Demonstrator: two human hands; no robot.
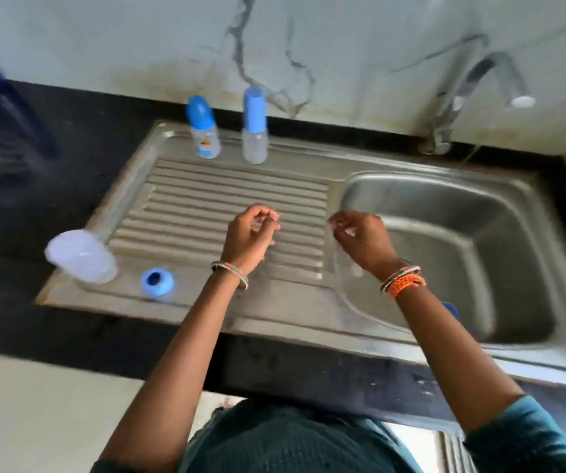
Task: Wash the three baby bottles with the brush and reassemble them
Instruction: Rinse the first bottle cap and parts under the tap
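Head view: I found two bottles [203, 131] [254, 129] standing capped and upright at the back of the drainboard [233, 196], near each other but apart. The third bottle [82, 256], open and clear, stood at the board's left edge, with its blue ring [157, 282] just beside it.

My left hand [249, 233] was curled over the drainboard, fingertips pinched on something small and pale; blur kept me from naming it. My right hand [363, 238] was curled at the rim of the basin [445, 213], apparently gripping a clear item, possibly a teat; I could not confirm.

No brush was visible. The tap [479, 80] showed no water running.

Judgement: reassembly of the third bottle was in hand. I should seat the teat squarely in the ring before threading, and steady the open bottle, which stood close to the edge.
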